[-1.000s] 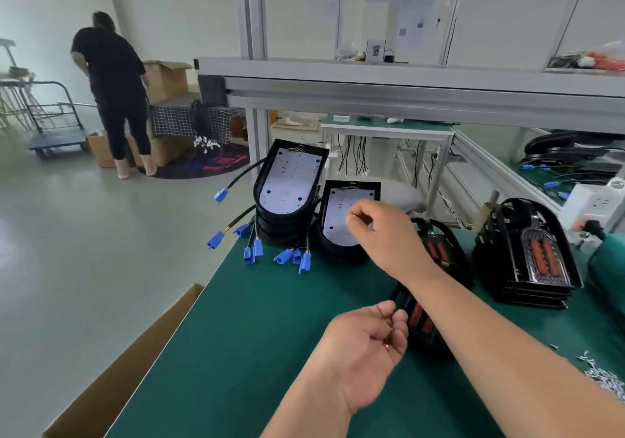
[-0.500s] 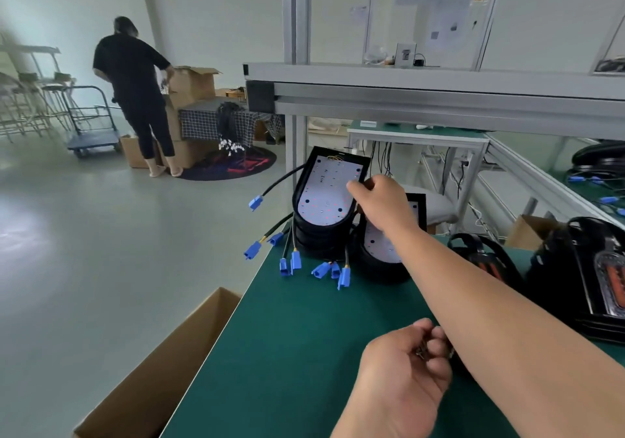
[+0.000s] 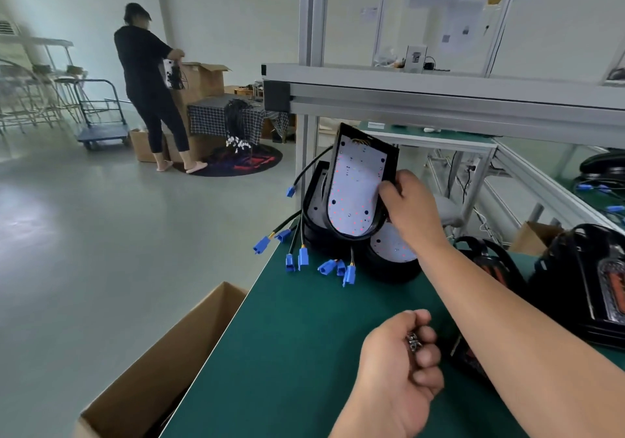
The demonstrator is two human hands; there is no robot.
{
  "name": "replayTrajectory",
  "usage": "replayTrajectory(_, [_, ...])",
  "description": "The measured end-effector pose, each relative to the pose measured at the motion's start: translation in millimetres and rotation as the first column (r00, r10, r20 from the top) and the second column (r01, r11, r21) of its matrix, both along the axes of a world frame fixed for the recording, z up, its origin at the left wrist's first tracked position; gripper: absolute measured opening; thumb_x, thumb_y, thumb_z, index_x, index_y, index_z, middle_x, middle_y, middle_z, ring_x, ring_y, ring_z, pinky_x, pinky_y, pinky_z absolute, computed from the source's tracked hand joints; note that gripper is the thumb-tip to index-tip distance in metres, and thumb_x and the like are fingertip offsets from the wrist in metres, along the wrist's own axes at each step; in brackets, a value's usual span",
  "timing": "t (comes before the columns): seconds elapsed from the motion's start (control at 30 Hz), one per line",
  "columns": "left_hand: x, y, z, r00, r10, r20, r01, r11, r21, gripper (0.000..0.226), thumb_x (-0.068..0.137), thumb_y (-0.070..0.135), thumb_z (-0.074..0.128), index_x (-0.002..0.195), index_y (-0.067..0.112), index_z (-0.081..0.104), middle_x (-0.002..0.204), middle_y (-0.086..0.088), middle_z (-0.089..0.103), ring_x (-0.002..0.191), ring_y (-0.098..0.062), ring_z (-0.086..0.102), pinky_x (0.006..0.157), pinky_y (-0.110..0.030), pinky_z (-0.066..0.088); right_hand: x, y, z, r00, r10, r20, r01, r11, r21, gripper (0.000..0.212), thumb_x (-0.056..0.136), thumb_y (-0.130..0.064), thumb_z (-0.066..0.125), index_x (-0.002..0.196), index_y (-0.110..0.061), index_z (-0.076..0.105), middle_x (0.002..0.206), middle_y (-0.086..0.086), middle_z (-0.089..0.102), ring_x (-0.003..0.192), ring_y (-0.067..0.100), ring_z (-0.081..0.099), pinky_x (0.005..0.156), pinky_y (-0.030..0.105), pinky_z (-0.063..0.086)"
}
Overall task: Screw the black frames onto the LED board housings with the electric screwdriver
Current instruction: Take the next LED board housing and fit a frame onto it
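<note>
A long workbench point(image 3: 297, 343) with a dark green mat runs along a pale, bare room, and an aluminium rail point(image 3: 439, 102) crosses above the bench's far end. An open cardboard box point(image 3: 152, 380) stands on the floor against the bench's left edge. Well beyond the bench's far left corner, a person in black point(image 3: 148, 75) bends over stacked cartons, with a flat trolley point(image 3: 101, 133) and a round dark rug point(image 3: 236, 163) on the floor near them. At the bench's far left corner sit two low stacks of housings point(image 3: 394, 251), their cables ending in blue connectors point(image 3: 302, 258) that lie on the mat or hang over its edge. Black lamp units point(image 3: 581, 285) with red lenses stand along the bench's right side. Above that far corner the right hand point(image 3: 416, 207) grips one LED board housing point(image 3: 355, 187) by its right rim, fingers curled over the black edge. The housing is lifted clear of the stacks, tilted with its white dotted board facing the bench's near end, rounded end down. Over the near middle of the bench the left hand point(image 3: 395, 376) hovers in a loose fist around a small clutch of silvery screws point(image 3: 414, 341), well apart from the raised housing.
</note>
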State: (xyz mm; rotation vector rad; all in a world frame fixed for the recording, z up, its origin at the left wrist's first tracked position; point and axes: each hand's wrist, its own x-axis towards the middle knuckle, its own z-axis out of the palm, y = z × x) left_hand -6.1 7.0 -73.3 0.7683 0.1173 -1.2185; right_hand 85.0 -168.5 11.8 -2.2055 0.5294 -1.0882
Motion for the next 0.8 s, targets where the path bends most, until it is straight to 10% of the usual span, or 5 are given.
replayTrajectory(0.23, [-0.9, 0.0, -0.7, 0.993, 0.030, 0.116, -0.031, 0.999, 0.012, 0.022, 0.106, 0.026, 0.058, 0.096, 0.012, 0.072, 0.067, 0.005, 0.048, 0.048, -0.008, 0.028, 0.039, -0.020, 0.019, -46.9, 9.3, -2.1, 0.985, 0.118, 0.129, -0.134, 0.984, 0.117, 0.029, 0.104, -0.027, 0.059, 0.081, -0.015, 0.046, 0.063, -0.010, 0.043, 0.062, 0.015, 0.039, 0.058, 0.036, 0.033])
replayTrajectory(0.53, [-1.4, -1.9, -1.1, 0.969, 0.088, 0.229, -0.084, 0.996, -0.025, 0.022, 0.105, 0.023, 0.058, 0.106, 0.008, 0.074, 0.066, 0.006, 0.042, 0.049, -0.008, 0.027, 0.039, -0.021, 0.019, -109.8, 30.0, -9.3, 0.960, 0.185, 0.212, -0.235, 0.941, 0.244, 0.028, 0.099, -0.042, 0.057, 0.096, -0.014, 0.056, 0.077, 0.014, 0.044, 0.070, 0.020, 0.040, 0.063, 0.039, 0.036])
replayTrajectory(0.8, [-1.9, -3.3, 3.8, 0.953, 0.127, 0.276, -0.108, 0.990, -0.086, 0.041, 0.103, 0.022, 0.055, 0.066, 0.021, 0.072, 0.062, 0.008, 0.036, 0.043, -0.005, 0.024, 0.034, -0.020, 0.016, -214.6, 53.0, -29.9, 0.944, 0.126, 0.306, -0.236, 0.904, 0.356, 0.021, 0.102, -0.038, 0.060, 0.101, -0.018, 0.065, 0.076, 0.012, 0.055, 0.067, 0.017, 0.047, 0.057, 0.030, 0.038])
